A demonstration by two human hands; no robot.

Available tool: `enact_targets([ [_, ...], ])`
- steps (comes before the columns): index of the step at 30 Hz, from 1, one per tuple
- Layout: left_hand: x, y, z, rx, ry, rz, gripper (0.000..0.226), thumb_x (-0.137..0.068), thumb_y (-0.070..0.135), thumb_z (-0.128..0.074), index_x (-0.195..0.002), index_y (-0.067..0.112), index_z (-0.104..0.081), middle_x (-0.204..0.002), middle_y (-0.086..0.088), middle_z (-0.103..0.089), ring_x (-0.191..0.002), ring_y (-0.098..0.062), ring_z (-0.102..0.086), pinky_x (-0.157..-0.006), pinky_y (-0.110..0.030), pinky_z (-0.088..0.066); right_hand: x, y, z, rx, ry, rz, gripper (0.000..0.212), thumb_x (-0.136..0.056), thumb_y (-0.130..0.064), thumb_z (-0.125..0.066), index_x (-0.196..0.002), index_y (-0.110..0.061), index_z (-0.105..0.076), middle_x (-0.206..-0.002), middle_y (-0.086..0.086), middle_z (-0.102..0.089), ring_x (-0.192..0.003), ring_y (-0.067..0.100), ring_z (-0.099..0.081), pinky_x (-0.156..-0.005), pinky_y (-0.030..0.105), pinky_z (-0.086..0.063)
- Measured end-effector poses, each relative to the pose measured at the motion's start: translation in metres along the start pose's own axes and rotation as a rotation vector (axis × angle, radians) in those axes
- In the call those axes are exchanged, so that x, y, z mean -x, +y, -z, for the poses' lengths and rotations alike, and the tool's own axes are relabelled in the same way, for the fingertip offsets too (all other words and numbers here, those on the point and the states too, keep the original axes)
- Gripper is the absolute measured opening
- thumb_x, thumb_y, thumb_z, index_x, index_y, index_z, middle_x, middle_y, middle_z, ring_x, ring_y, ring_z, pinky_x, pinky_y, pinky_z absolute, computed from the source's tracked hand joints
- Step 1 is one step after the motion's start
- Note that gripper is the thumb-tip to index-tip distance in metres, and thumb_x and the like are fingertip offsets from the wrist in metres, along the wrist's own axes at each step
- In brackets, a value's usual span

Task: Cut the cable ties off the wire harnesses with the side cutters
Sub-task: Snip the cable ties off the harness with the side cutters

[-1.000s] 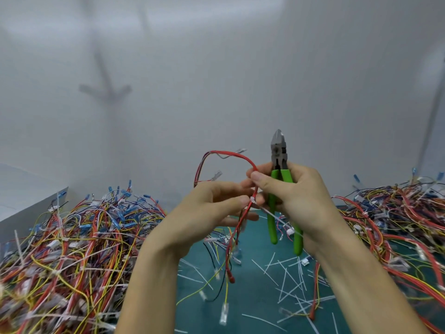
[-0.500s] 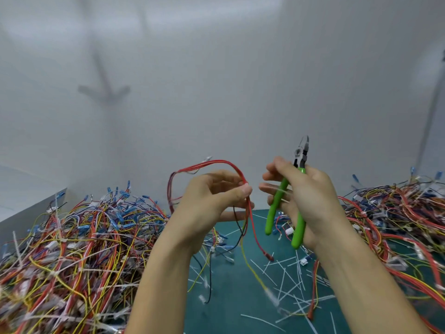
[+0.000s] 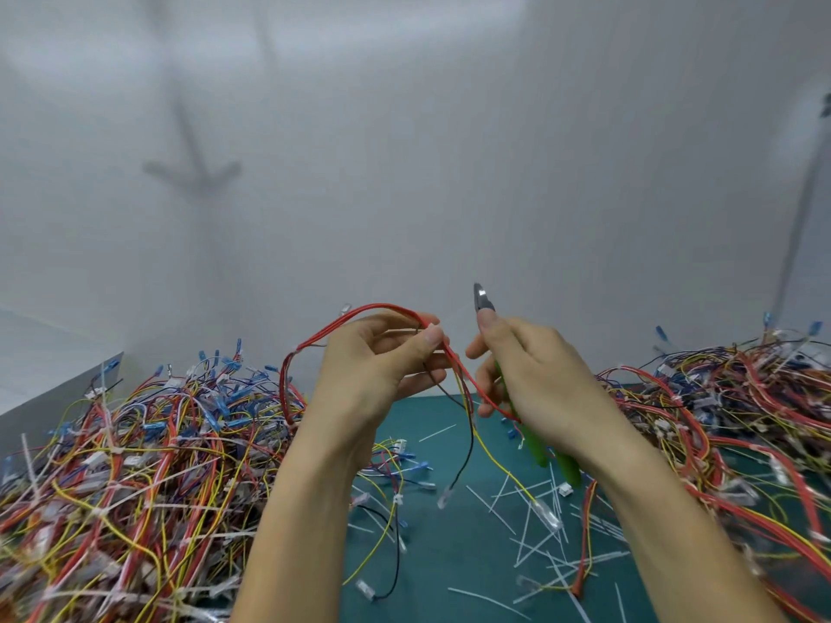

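Centre frame: fingers of left hand pinch the light, floppy wire harness, right hand fingers curl round the side cutters; likely needs holding taut.

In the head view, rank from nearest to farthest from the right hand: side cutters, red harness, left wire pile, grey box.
1. side cutters, gripped in the right hand
2. red harness, held in the left hand, just beside
3. left wire pile, left side
4. grey box, far left edge
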State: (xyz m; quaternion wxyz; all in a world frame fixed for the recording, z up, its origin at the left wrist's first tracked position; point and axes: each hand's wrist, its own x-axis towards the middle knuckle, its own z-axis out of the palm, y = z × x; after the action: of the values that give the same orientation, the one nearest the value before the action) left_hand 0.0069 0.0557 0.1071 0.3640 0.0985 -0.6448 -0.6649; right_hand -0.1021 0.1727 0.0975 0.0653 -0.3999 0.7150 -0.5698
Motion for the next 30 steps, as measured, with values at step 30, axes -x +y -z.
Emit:
enact_targets([
  [30,0.001,0.003,0.017,-0.214,-0.035,-0.002,0.007,-0.087,0.004,-0.069,-0.092,0.005,-0.073,-0.087,-0.013,-0.076,-0.079,-0.027,-0.073,-0.069,-0.031,-0.062,0.002,0.008,-0.001,0.260,-0.229,0.117,0.048,-0.096,-0.058,-0.044,-0.082,-0.019,-0.068,-0.063,0.002,-0.065,-0.058,0.005,-0.069,-0.060,0.028,-0.052],
])
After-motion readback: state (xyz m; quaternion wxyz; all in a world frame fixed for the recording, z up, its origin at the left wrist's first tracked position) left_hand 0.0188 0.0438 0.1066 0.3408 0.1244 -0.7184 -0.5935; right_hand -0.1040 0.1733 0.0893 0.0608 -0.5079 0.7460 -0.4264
